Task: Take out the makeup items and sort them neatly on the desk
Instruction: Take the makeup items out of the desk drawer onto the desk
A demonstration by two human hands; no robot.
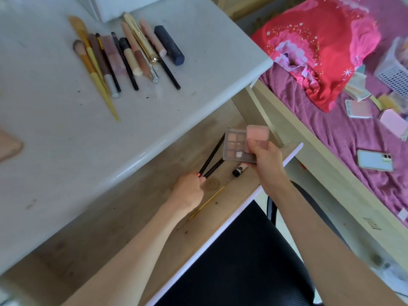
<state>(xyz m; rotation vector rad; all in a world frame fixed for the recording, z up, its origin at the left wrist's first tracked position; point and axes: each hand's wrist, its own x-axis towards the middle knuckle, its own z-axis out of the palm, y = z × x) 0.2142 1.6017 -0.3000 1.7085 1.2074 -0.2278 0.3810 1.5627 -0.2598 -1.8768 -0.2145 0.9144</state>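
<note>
The left hand [189, 191] reaches into the open drawer [132, 217] and its grip pinches the near ends of two black pencils [212, 156], which fan out toward 1 o'clock. The right hand [266, 161] holds a grey eyeshadow palette [235, 149] and a pink compact [258, 133] stacked together above the drawer's far right corner, thumb pressed on top and fingers curled beneath. Just under the palette, at 7 o'clock of it, a small tube with a black cap [238, 170] lies on the drawer floor. A thin yellow stick [207, 202] lies at 5 o'clock of the left hand. On the white surface [66, 140], toward 11 o'clock, a row of brushes, pencils and lipstick tubes [128, 54] lies side by side. A black chair [238, 257] stands below the drawer. On the bed [344, 138] at 3 o'clock lie a phone [374, 160] and a red pillow [315, 47].
</note>
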